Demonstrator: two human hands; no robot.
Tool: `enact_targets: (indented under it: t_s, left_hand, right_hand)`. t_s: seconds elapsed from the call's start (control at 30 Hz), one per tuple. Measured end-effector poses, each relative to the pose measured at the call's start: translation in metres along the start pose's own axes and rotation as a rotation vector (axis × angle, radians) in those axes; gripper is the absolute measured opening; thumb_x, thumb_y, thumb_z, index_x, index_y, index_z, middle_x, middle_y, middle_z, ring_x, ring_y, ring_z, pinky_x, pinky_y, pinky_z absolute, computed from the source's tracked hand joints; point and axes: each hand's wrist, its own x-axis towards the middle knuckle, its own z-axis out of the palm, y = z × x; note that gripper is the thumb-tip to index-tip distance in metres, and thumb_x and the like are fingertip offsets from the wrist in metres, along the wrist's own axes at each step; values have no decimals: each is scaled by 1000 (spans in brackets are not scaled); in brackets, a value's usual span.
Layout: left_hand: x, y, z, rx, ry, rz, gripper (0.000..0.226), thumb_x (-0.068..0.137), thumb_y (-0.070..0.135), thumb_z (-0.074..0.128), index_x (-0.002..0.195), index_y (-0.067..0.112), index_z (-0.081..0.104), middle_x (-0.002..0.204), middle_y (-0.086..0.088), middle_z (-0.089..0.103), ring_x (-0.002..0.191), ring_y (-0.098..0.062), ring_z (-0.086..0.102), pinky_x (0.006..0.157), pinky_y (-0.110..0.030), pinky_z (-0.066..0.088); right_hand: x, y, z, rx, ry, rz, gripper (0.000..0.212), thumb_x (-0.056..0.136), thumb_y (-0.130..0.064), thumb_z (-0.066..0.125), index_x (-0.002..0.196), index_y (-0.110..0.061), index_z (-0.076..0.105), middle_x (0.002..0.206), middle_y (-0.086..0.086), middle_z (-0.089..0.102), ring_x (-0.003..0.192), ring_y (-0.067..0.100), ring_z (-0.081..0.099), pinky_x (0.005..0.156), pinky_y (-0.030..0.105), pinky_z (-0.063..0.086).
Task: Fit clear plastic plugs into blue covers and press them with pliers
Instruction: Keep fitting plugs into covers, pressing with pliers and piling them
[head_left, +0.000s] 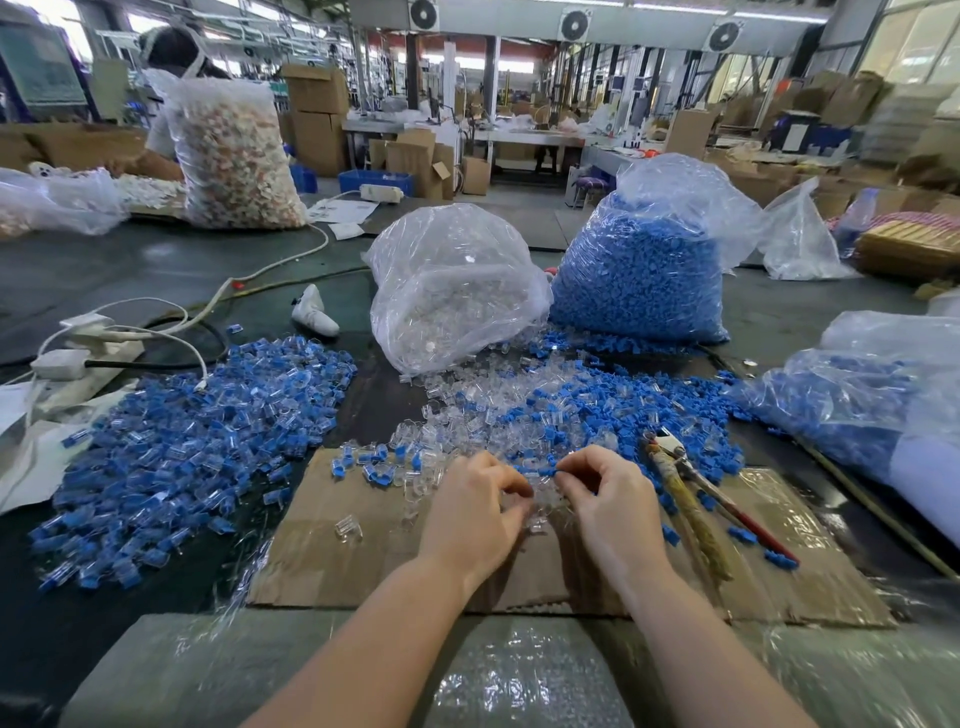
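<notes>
A bag of blue covers stands far right, a bag of clear plugs left of it. Pliers lie right on the cardboard. Near centre, the left hand and right hand curl their fingers, pinching small clear and blue pieces between them.

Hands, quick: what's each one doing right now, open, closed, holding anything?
Left hand: fingers curled, pinching a clear plug.
Right hand: fingers curled, pinching a blue cover.
Pliers lie untouched beside the right hand.
</notes>
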Motion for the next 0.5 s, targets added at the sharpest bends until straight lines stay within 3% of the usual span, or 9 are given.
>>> enact_targets:
  t_s: [0.13,0.27,0.4,0.5]
  left_hand:
    - [-5,2,6,-4,-76,53,30,76,40,72,101,24,69,93,7,56,95,-10,45,86,-25,41]
    - [-4,1,6,-46,-102,50,38,74,30,76,110,22,66,90,10,51,81,-4,50,84,-22,44]
    - [-8,-3,5,-95,-56,20,47,73,27,78,117,22,61,97,9,47,90,-9,52,87,-20,44]
    - [-10,-7,4,-113,-45,4,40,72,26,78,109,22,63,93,14,44,81,-5,50,79,-10,42]
  right_hand:
    - [-3,0,0,2,14,-9,13,87,-16,64,79,-25,59,77,-12,60,76,4,54,70,20,43]
    - [-8,-1,1,-6,22,-29,12,86,-14,64,80,-23,60,78,-9,61,78,8,56,74,24,46]
    - [-12,-2,5,-15,40,-38,7,87,-13,64,83,-19,63,80,-8,61,80,10,56,74,25,45]
    - [-15,-3,9,-46,64,-59,4,87,-13,64,85,-17,64,79,-11,57,80,10,54,71,21,40]
